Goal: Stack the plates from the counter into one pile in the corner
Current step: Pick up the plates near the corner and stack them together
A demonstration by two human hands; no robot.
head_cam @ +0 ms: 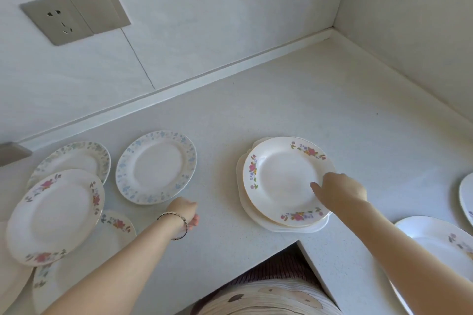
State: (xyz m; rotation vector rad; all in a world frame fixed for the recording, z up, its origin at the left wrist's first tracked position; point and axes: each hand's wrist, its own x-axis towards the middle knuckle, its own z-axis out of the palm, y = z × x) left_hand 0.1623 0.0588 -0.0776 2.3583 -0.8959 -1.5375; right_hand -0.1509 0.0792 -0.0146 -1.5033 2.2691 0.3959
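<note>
Right hand [341, 188] pinches the glossy rim of the round floral plate [284, 181] topping a small pile. Left hand [185, 210] hangs loosely curled, empty, beside a blue-patterned plate [156, 170].

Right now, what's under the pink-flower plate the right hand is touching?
The pink-flower plate sits on at least one plain white plate, whose rim shows along the left and near edges. How many more lie beneath is hidden. The right hand rests on the top plate's rim.

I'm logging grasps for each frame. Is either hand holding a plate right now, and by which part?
The right hand has a grip on the near-right rim of the top plate of the pile. The left hand holds nothing.
</note>
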